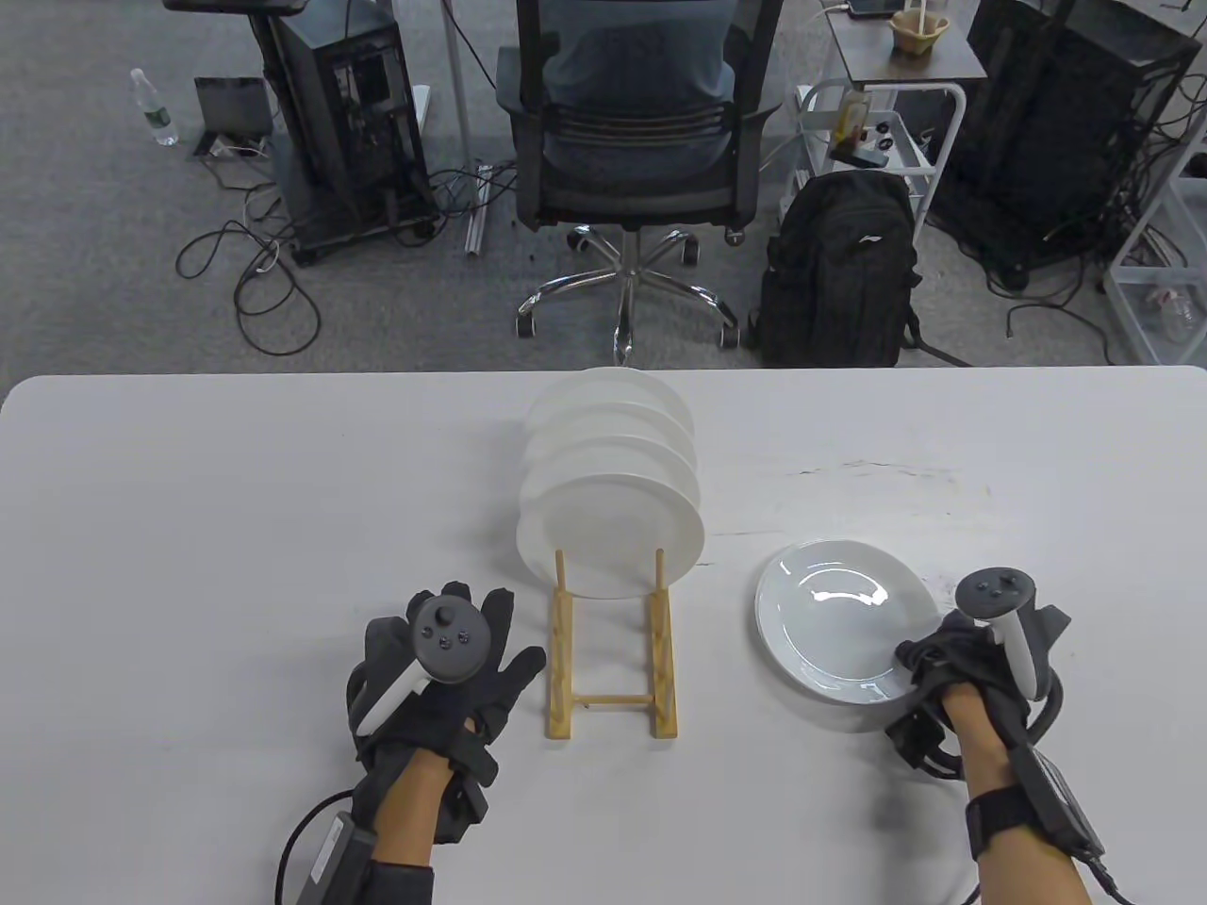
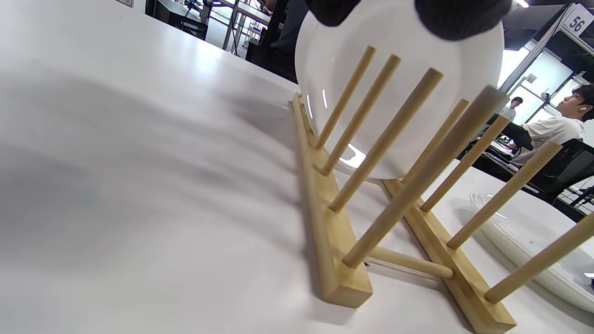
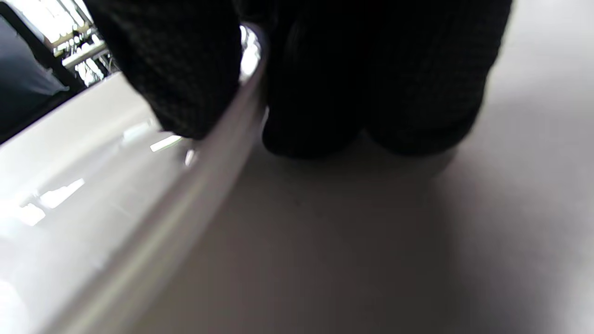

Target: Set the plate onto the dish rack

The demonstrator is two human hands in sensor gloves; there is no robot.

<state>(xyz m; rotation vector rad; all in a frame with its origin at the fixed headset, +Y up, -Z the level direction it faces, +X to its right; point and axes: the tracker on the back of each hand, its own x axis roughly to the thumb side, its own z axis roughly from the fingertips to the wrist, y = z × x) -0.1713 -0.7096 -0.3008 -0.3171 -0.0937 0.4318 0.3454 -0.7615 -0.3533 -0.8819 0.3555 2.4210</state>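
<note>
A white plate [image 1: 839,617] lies flat on the table, right of the wooden dish rack [image 1: 613,660]. My right hand [image 1: 952,660] pinches its near right rim; in the right wrist view the gloved fingers [image 3: 185,83] sit over and under the rim [image 3: 195,185]. Several white plates [image 1: 613,490] stand upright in the rack's far slots; the near pegs [image 2: 394,157] stand free. My left hand [image 1: 443,660] rests flat on the table, fingers spread, just left of the rack, holding nothing.
The white table [image 1: 236,518] runs wide on both sides. Beyond its far edge stand an office chair [image 1: 632,141], a black backpack [image 1: 839,273] and equipment racks. The flat plate also shows at the right in the left wrist view [image 2: 533,236].
</note>
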